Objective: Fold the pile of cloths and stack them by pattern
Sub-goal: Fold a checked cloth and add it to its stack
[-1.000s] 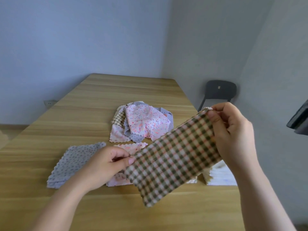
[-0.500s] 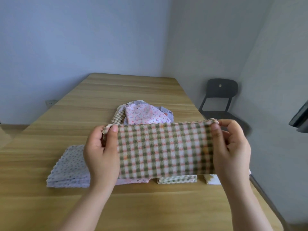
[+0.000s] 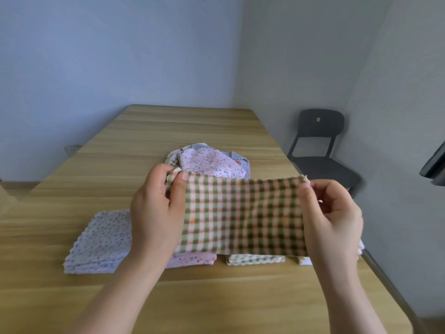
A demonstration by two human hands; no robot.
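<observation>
A green, orange and cream checked cloth [image 3: 243, 216] hangs level above the table, folded into a wide band. My left hand [image 3: 156, 210] pinches its left end and my right hand [image 3: 332, 218] pinches its right end. Behind it lies the unfolded pile [image 3: 212, 163], topped by a pink floral cloth. Below the held cloth sit folded stacks: a lilac dotted stack [image 3: 101, 242] at the left, a pink floral stack [image 3: 192, 259], a checked stack [image 3: 255, 259], and a white stack [image 3: 305, 261] mostly hidden by my right hand.
The wooden table [image 3: 183, 131] reaches to the far wall, and its right edge runs close to my right arm. A dark chair [image 3: 317, 145] stands beyond that edge. A dark object [image 3: 434, 166] juts in at the far right.
The checked cloth went from tilted to level. My left hand rose and took its upper left corner, and the band is now stretched between both hands.
</observation>
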